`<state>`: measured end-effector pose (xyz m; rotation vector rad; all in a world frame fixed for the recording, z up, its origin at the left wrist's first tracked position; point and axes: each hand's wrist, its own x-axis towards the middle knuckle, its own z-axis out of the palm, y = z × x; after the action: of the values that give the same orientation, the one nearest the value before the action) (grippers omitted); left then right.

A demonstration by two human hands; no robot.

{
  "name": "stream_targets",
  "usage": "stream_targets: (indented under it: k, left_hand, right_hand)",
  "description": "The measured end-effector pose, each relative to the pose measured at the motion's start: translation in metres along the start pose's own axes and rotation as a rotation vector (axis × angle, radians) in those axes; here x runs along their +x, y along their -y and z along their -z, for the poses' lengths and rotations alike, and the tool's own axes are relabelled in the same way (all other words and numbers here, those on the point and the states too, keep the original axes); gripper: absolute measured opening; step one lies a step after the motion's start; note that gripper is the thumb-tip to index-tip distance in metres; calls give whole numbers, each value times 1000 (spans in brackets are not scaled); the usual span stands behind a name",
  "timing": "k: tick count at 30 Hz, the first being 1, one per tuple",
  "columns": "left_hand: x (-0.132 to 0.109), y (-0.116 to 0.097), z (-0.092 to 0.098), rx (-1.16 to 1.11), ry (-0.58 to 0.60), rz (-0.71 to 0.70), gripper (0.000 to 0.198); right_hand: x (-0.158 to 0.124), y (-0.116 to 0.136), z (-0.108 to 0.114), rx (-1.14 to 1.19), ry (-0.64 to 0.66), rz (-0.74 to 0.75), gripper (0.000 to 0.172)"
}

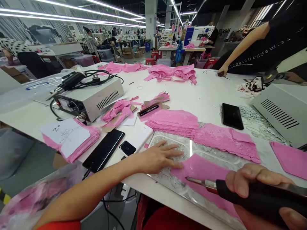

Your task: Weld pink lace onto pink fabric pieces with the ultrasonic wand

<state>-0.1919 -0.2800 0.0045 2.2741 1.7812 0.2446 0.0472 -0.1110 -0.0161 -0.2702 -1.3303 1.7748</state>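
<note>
My left hand (157,158) lies flat with its fingers spread on a patterned, shiny grey board (168,139). Its thumb touches the left end of a pink fabric piece (203,169) lying on the board. My right hand (259,182) is wrapped around a black-handled tool (254,198) with a pointed metal tip, much like a soldering iron. The tip is over the pink piece, right of my left thumb; whether it touches the cloth I cannot tell. Behind my hands lie a stack of pink lace-edged pieces (172,123) and a second row of pink lace pieces (225,140).
Left stand a grey control box (96,95) with a similar tool on top, a paper-topped pink stack (72,137) and a black phone (104,150). Right are another phone (232,115), another grey box (283,108) and folded pink cloth (291,158). Across the table a person's hand (223,70) rests.
</note>
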Motion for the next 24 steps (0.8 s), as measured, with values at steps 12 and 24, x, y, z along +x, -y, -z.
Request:
stream_targets:
  k: [12,24]
  left_hand:
    - [18,-1,4,136,38,-15,57]
    - [30,3,5,233,27,-17,46]
  right_hand:
    - [3,23,-41,-64,-123,-23,28]
    - [0,17,-40,-53,-78,-75,31]
